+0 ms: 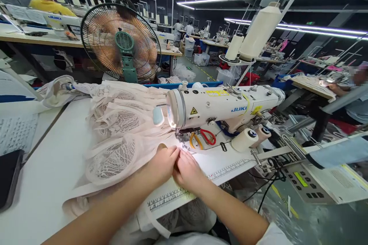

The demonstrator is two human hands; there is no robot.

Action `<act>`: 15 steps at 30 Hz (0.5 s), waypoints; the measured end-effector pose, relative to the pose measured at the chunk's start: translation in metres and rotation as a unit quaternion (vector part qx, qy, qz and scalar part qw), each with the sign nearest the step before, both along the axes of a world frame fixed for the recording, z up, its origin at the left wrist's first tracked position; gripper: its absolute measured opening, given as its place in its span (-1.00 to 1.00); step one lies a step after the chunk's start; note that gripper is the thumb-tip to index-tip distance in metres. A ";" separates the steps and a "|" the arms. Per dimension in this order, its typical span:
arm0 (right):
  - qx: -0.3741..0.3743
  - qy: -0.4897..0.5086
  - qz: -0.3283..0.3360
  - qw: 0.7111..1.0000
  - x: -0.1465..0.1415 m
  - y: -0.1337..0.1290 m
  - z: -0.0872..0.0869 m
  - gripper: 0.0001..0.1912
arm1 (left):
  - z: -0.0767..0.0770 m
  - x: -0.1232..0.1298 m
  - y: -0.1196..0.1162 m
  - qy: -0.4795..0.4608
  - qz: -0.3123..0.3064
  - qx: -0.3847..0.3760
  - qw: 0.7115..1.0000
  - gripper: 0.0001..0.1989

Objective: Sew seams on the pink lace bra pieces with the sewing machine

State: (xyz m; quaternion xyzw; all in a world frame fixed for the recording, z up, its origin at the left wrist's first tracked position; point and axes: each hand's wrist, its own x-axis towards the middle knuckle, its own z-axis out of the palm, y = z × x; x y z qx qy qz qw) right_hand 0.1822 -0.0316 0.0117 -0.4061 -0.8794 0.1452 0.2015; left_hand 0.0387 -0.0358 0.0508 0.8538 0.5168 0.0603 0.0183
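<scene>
My left hand [165, 164] and my right hand [188, 170] meet just in front of the needle area of a white sewing machine [198, 107]. Both have their fingers closed, thumbs and fingertips pinched together on the edge of beige fabric, most of which they hide. A row of joined beige lace bras [113, 157] spreads over the table to the left, running toward the presser foot. More beige pieces [192, 214] hang below the table edge, near my lap. Red-handled scissors [207, 137] and a yellow-orange handled tool [196, 141] lie on the machine bed behind my fingers.
Printed rulers [169, 199] line the table's front edge. Thread cones [244, 139] stand right of the machine, with taller cones [260, 32] above. A dark phone [10, 180] lies at far left. Behind the table stands a large fan [123, 42]; a control panel [309, 185] sits at right.
</scene>
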 end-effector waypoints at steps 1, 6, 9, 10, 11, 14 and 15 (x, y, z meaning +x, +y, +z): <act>-0.003 0.001 0.000 1.000 0.001 0.000 0.000 -0.50 | -0.002 -0.002 -0.002 -0.001 0.000 -0.001 1.000 -0.50; 0.025 0.036 0.030 0.999 0.021 0.001 -0.005 -0.63 | -0.006 -0.015 0.002 0.003 -0.023 -0.004 1.000 -0.51; 0.037 0.064 0.015 0.997 0.039 0.000 -0.009 -0.66 | -0.006 -0.022 0.008 0.003 -0.044 -0.008 0.999 -0.52; 0.037 0.073 0.006 0.997 0.043 -0.001 -0.011 -0.67 | -0.007 -0.025 0.010 0.001 -0.050 -0.009 0.999 -0.50; 0.037 0.084 -0.004 0.996 0.047 -0.001 -0.012 -0.68 | -0.007 -0.027 0.012 -0.001 -0.056 -0.011 0.998 -0.49; 0.036 0.116 -0.030 0.992 0.052 -0.002 -0.014 -0.69 | -0.008 -0.033 0.019 -0.012 -0.068 -0.013 0.998 -0.47; 0.035 0.122 -0.034 0.991 0.052 -0.002 -0.014 -0.70 | -0.008 -0.035 0.021 -0.015 -0.071 -0.014 0.997 -0.47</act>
